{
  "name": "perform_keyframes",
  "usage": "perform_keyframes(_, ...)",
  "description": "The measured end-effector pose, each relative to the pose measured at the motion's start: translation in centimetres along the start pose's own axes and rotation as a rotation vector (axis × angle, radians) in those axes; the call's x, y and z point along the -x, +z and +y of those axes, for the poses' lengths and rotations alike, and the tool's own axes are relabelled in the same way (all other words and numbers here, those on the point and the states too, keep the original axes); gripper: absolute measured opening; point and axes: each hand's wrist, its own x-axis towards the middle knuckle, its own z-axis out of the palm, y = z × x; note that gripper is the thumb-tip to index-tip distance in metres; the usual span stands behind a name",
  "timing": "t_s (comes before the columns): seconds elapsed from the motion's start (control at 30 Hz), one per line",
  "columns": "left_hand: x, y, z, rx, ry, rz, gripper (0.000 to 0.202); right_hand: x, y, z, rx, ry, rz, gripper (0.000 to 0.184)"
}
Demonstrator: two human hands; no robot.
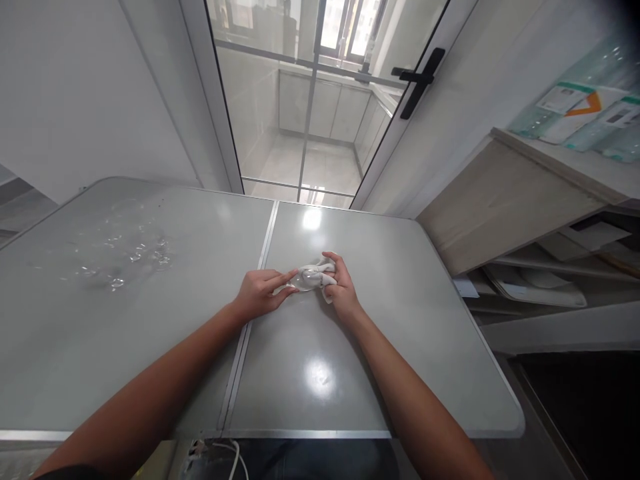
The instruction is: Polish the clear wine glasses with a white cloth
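Observation:
Over the right half of the table, my two hands meet around a small clear, shiny object (310,276) and a white cloth (327,273). The fingers of my left hand (263,292) pinch the clear object at its left end. My right hand (343,287) is closed on the white cloth, pressing it against the object's right end. The cloth and fingers cover part of the object, so its exact kind cannot be made out. On the table's left half lies a spread of transparent, glinting pieces (135,257), too see-through to name.
The folding table (400,333) has a metal seam down its middle and a metal rim. Behind it stands a glass door (310,120) with a black handle (420,80). On the right, a shelf unit (530,180) carries clear bottles (570,110). White cables (237,460) hang at the front edge.

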Motion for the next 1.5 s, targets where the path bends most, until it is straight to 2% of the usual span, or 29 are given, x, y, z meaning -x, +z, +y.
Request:
perform_keyframes(0.1,-0.1,-0.1,-0.1,-0.019,0.073,-0.003,0.041,-0.1,0.2,-0.3,-0.116,0.051,-0.1,0.097)
perform_keyframes(0.17,-0.2,-0.1,0.0,0.026,0.058,0.009,0.039,0.1,0.3,-0.7,-0.072,0.018,-0.153,0.092)
perform_keyframes(0.33,-0.3,0.1,0.7,0.256,-0.196,0.005,0.031,0.7,0.2,-0.9,0.217,-0.208,-0.147,0.059)
perform_keyframes(0.43,-0.5,0.0,1.0,0.339,-0.314,0.002,0.036,0.8,0.2,-0.6,0.282,-0.299,-0.064,0.047)
perform_keyframes(0.53,-0.6,-0.1,1.0,0.34,-0.346,0.001,0.038,0.8,0.4,-0.4,0.207,-0.31,0.052,0.045)
perform_keyframes(0.77,-0.4,0.0,0.7,0.276,-0.314,0.034,0.035,-0.5,-0.8,-1.1,-0.247,-0.16,0.413,0.07)
perform_keyframes(0.83,-0.4,0.0,0.8,0.252,-0.274,0.019,0.035,-0.6,-0.9,-1.2,-0.269,-0.121,0.348,0.068)
perform_keyframes(0.93,-0.4,-0.1,0.9,0.24,-0.219,-0.015,0.031,-0.3,-0.3,-1.4,-0.254,-0.021,0.109,0.056)
perform_keyframes(1.0,-0.3,-0.2,1.0,0.249,-0.221,-0.019,0.029,0.0,0.1,-1.5,-0.291,0.04,0.004,0.044)
perform_keyframes(1.1,-0.2,-0.2,0.9,0.268,-0.261,0.017,0.038,0.0,0.3,-1.6,-0.417,0.148,-0.075,0.035)
perform_keyframes(1.2,-0.1,-0.1,0.9,0.261,-0.292,0.052,0.043,-0.2,0.3,-1.7,-0.485,0.238,-0.112,0.04)
perform_keyframes(1.27,-0.2,-0.1,1.0,0.258,-0.301,0.034,0.045,-0.2,0.2,-1.7,-0.486,0.215,-0.109,0.042)
perform_keyframes(1.37,-0.3,-0.1,1.1,0.286,-0.291,-0.08,0.047,0.2,-0.2,-1.8,-0.401,0.098,-0.124,0.036)
perform_keyframes(1.5,-0.1,-0.1,0.9,0.267,-0.31,-0.171,0.039,0.9,-0.7,-2.2,-0.153,-0.07,-0.321,0.031)
